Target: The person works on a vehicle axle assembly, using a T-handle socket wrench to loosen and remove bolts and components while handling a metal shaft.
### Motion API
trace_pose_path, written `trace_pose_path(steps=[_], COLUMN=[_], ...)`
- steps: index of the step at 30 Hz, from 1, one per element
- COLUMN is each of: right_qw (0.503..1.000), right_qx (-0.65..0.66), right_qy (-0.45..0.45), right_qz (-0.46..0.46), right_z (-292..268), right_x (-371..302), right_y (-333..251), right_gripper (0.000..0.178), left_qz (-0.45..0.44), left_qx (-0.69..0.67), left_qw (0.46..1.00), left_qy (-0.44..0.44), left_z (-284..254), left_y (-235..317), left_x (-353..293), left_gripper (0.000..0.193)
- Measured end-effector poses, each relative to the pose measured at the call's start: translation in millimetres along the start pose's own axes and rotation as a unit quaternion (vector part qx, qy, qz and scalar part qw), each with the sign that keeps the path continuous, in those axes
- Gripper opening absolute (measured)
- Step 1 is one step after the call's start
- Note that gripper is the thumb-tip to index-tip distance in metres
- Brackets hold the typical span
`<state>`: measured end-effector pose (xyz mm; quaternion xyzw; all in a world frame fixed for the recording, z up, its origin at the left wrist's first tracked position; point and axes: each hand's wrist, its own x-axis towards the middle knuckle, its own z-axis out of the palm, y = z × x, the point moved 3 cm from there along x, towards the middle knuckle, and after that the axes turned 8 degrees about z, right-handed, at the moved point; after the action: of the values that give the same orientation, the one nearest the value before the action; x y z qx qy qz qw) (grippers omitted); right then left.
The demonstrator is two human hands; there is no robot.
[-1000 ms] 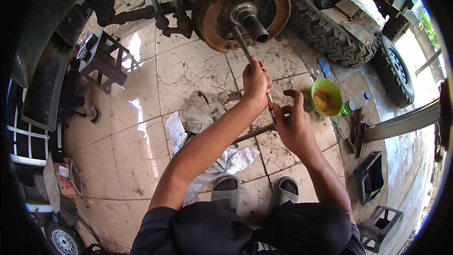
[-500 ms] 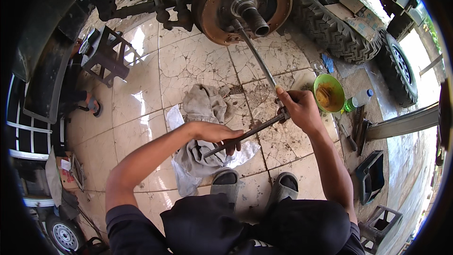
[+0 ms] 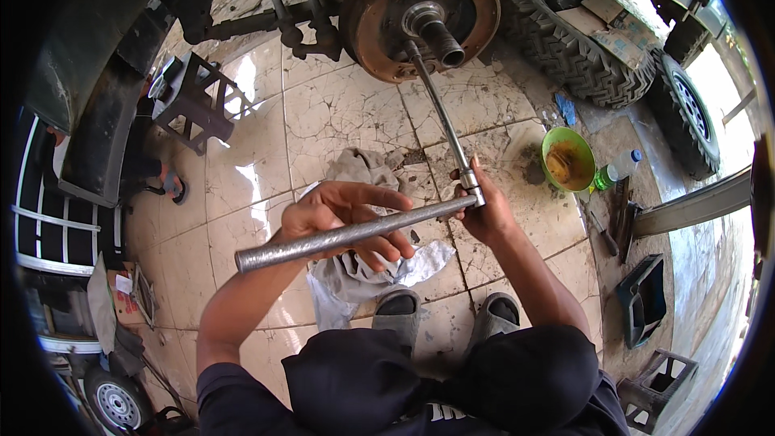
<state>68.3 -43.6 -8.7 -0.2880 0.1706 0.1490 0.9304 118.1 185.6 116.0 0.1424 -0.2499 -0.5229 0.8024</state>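
A long steel extension bar (image 3: 440,117) runs from the lower part of the wheel hub (image 3: 484,8) toward me. At its near end it joins a thick grey handle bar (image 3: 278,249), which slants left and toward me. My right hand (image 3: 494,216) is wrapped around this joint of the socket wrench. Behind the handle bar is my left hand (image 3: 316,214), its fingers spread apart and not closed on the bar; whether it touches the bar I cannot tell. Grey and white rags (image 3: 359,274) lie on the tiles below, partly hidden by my left hand.
To the right stand a green bowl (image 3: 578,149) with brownish contents and a plastic bottle (image 3: 622,168). Large tyres (image 3: 577,52) lie beyond. A dark stool (image 3: 198,105) is at the left, near another person's foot (image 3: 172,184). A black tray (image 3: 642,303) sits at the right.
The handle bar's free end has swung up toward me and left, looking larger. My left hand has loosened and spread its fingers. My right hand has slid down to the joint.
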Motion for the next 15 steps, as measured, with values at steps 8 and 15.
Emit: trace_pose_path(steps=[8, 15], right_qw=[0.967, 0.684], right_qx=[-0.054, -0.505], right_qy=[0.103, 0.244], right_qz=[-0.226, -0.467], right_z=[15.7, 25.8], right_x=[-14.3, -38.5], right_y=[14.1, -16.2], right_gripper=[0.047, 0.036], left_qz=[0.223, 0.231], left_qx=[0.517, 0.617], left_qw=[0.824, 0.75], left_qy=[0.063, 0.05], left_z=[33.8, 38.9], left_y=[-30.4, -39.6], left_x=[100.5, 146.5], left_gripper=[0.025, 0.022])
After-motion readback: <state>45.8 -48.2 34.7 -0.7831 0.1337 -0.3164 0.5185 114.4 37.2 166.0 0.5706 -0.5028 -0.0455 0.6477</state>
